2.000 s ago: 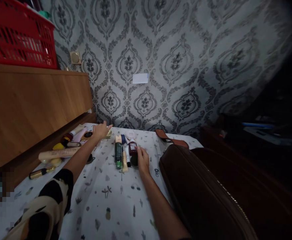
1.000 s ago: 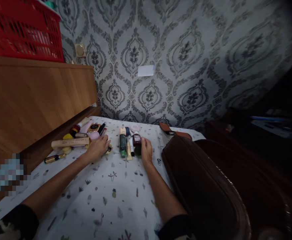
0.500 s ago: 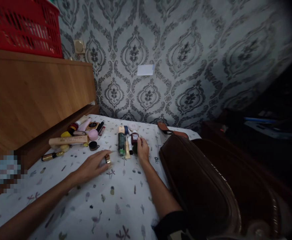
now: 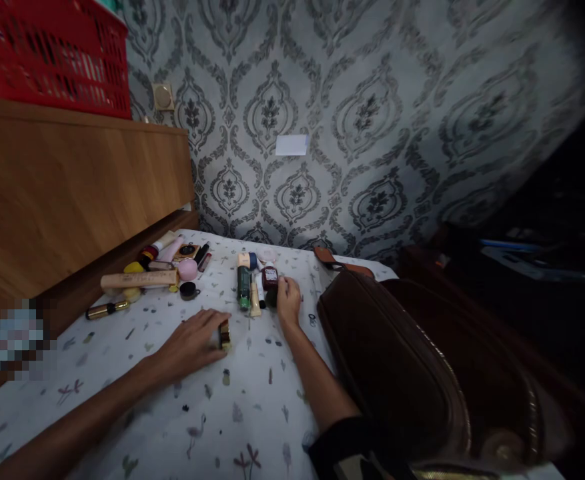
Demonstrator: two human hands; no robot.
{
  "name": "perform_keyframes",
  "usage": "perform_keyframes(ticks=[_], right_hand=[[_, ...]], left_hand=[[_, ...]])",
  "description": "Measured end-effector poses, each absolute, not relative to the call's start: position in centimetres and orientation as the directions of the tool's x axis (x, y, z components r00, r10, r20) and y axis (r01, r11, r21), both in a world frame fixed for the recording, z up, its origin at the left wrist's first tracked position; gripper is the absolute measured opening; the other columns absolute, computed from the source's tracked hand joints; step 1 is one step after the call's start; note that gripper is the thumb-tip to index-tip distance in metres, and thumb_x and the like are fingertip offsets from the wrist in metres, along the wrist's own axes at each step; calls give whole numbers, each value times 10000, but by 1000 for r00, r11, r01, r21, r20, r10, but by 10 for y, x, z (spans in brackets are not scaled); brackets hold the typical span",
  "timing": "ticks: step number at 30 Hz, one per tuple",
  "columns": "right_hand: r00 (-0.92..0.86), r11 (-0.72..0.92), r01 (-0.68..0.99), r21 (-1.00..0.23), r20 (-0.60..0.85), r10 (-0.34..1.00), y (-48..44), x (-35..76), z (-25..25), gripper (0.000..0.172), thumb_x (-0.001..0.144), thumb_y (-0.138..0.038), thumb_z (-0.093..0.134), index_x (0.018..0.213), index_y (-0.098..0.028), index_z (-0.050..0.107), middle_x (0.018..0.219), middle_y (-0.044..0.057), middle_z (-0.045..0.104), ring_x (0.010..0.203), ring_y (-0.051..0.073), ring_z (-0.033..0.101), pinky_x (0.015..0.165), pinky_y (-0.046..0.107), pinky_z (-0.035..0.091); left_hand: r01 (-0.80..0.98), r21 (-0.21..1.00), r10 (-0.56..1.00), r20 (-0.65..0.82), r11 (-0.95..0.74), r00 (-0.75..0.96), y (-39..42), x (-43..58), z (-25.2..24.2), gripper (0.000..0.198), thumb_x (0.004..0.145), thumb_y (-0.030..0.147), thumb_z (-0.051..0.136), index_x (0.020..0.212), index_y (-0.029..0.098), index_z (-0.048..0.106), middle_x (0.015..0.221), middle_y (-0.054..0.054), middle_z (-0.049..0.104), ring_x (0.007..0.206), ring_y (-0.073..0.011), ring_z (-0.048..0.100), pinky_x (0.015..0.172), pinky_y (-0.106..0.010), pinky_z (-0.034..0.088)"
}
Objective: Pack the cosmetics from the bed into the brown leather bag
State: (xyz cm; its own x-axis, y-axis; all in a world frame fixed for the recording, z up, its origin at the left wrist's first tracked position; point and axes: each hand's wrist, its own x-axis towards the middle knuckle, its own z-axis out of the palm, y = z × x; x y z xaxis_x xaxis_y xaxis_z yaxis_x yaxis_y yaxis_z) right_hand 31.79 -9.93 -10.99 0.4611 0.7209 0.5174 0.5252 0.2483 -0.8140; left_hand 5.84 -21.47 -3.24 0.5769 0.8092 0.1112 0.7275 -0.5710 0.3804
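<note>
My left hand (image 4: pixel 197 341) reaches over the cloth, its thumb and fingers curved around a small gold-banded container (image 4: pixel 225 335). To the right, my right hand (image 4: pixel 289 303) is closed beside a cluster of cosmetics, its fingertips against the right side of a dark red bottle (image 4: pixel 270 277). A dark round item (image 4: pixel 272 297) lies just below that bottle, by the right thumb. Whatever those fingers may hold is hidden. In the same cluster are a dark green bottle (image 4: pixel 243 287), a cream-coloured tube (image 4: pixel 255 301) and a dark-blue-capped beige bottle (image 4: pixel 247 260).
On the left lie more cosmetics: a long beige tube (image 4: pixel 139 280), a pink jar (image 4: pixel 188 269), a black round pot (image 4: pixel 189 291) and a black-and-gold tube (image 4: pixel 107 309). A brown bag (image 4: pixel 372 333) fills the right. A wooden cabinet (image 4: pixel 82 187) bears a red basket (image 4: pixel 57 60).
My left hand has moved slightly right and toward me with the gold-banded container. My right hand stays beside the dark red bottle. The camera view has shifted a little.
</note>
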Motion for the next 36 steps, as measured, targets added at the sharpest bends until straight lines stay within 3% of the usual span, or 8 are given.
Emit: perform_keyframes(ticks=[4, 12, 16, 21, 26, 31, 36], right_hand=[[418, 268, 577, -772, 561, 715, -118, 310, -106, 345, 929, -397, 381, 959, -180, 648, 1059, 139, 639, 1111, 274, 521, 1012, 449, 381], [131, 402, 670, -624, 633, 763, -204, 286, -91, 303, 965, -328, 417, 1008, -190, 683, 1296, 143, 574, 1255, 269, 480, 1058, 462, 383], [-3, 428, 713, -555, 608, 794, -230, 293, -94, 300, 960, -295, 423, 1099, -181, 664, 1420, 153, 489, 1360, 292, 394, 1118, 519, 327], [-36, 359, 690, -628, 466, 884, -224, 299, -107, 342, 907, -269, 461, 1181, -163, 637, 1341, 167, 544, 1308, 294, 466, 1080, 493, 410], [-21, 350, 668, -657, 453, 891, -217, 300, -111, 330, 869, -269, 493, 1135, -173, 662, 1318, 154, 559, 1282, 303, 496, 1077, 496, 414], [-74, 396, 607, -689, 447, 892, -232, 296, -97, 304, 934, -326, 452, 1095, -187, 669, 1189, 125, 650, 1185, 268, 571, 1037, 456, 448], [-171, 370, 456, -809, 329, 929, -261, 296, -74, 424, 1027, -408, 297, 1158, -194, 639, 1080, 81, 698, 1030, 214, 640, 941, 370, 493]], left_hand=[[719, 420, 829, 192, -554, 526, -224, 71, -33, 559, 909, 362, 575, 1421, 234, 392, 1370, -114, 523, 1250, -299, 488, 1036, -456, 423], [775, 410, 852, 8, -481, 524, -241, 49, -25, 703, 876, 524, 580, 1460, 219, 334, 1402, -140, 505, 1263, -335, 500, 1030, -469, 428], [740, 453, 842, 45, -497, 538, -250, 46, -37, 675, 888, 529, 567, 1454, 248, 331, 1420, -118, 497, 1256, -320, 511, 1019, -441, 439], [659, 504, 797, 105, -558, 595, -259, 52, -42, 600, 914, 461, 552, 1443, 258, 354, 1321, -102, 536, 1176, -287, 547, 974, -405, 469], [605, 577, 787, 112, -549, 607, -260, 56, -40, 579, 909, 404, 575, 1435, 280, 367, 1285, -86, 534, 1127, -261, 560, 938, -377, 484], [563, 631, 782, 115, -534, 613, -258, 74, -43, 611, 892, 384, 601, 1438, 247, 363, 1271, -99, 526, 1169, -281, 538, 975, -410, 472], [581, 629, 802, 118, -516, 585, -254, 100, -51, 787, 845, 324, 647, 1510, 209, 243, 1429, -147, 429, 1330, -317, 430, 1099, -466, 390]])
